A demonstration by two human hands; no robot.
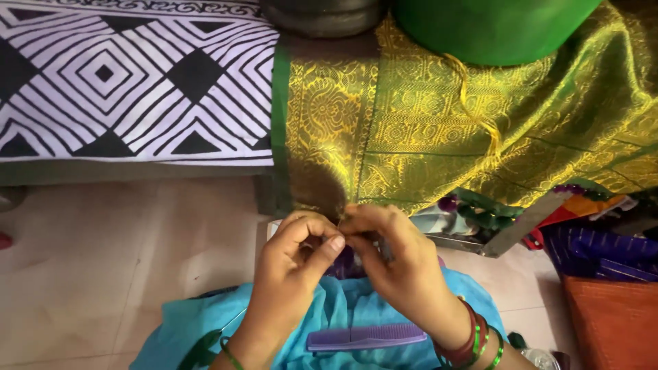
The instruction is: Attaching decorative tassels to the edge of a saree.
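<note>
The left hand [291,264] and the right hand [394,264] met fingertip to fingertip at the lower edge of the green-and-gold brocade fabric [425,130], their fingers pinched together on its fringe threads, which were too fine to make out clearly. The fabric draped down over a bed beside a black-and-white patterned sheet [130,75]. A purple comb [367,336] lay on the turquoise cloth [329,315] below the wrists.

— Can we tell what the left hand [291,264] and right hand [394,264] pinch at the silk fabric's [425,130] edge?
— No, it's too small, hidden by our fingers.
— The green tub [493,27]?
— Cut off at the top edge; the steel tray [507,236] lies partly under the fabric.
</note>
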